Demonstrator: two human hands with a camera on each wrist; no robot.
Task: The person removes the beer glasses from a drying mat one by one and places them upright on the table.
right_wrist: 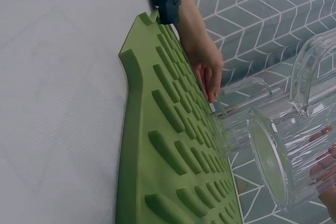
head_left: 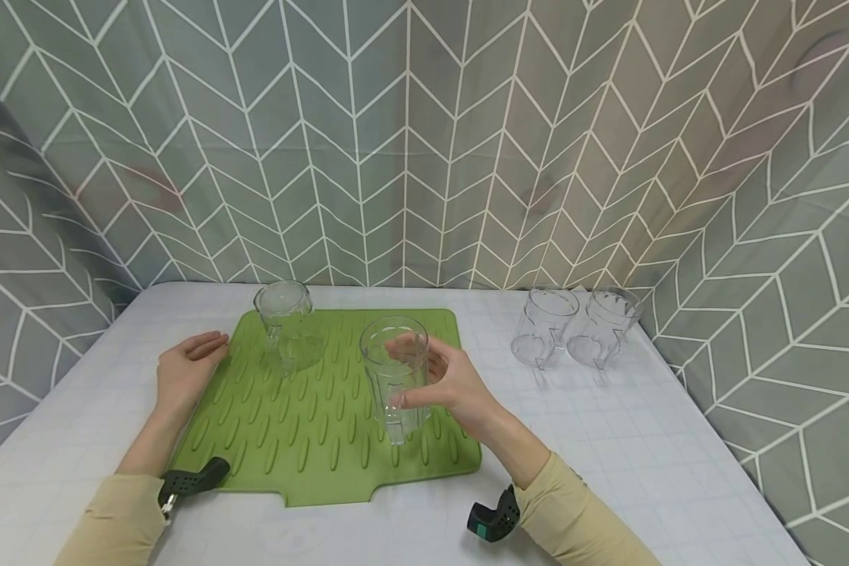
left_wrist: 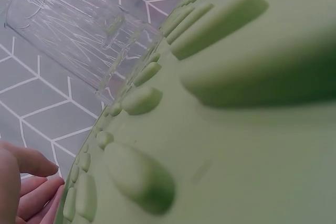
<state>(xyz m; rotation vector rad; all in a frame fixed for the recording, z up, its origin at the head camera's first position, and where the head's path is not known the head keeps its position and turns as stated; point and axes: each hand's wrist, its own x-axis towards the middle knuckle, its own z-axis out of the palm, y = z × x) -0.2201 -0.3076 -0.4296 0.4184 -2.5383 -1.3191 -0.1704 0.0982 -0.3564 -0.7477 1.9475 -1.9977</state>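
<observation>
A clear mug (head_left: 398,377) with its handle facing the front is in my right hand (head_left: 453,385), thumb on the near side and fingers behind. In the right wrist view, the base of this mug (right_wrist: 270,163) hangs a little above the green ridged drying mat (right_wrist: 144,166). My left hand (head_left: 189,369) lies at the left edge of the mat, holding nothing, its fingers loosely bent; in the left wrist view the fingertips (left_wrist: 50,184) are close to the mat's edge. Another clear mug (head_left: 286,326) stands on the back left of the mat.
Two more clear mugs, one (head_left: 545,326) beside the other (head_left: 604,326), stand on the white-covered table (head_left: 608,472) at the back right. A patterned curtain (head_left: 424,157) encloses the back and sides. Each wrist wears a black band.
</observation>
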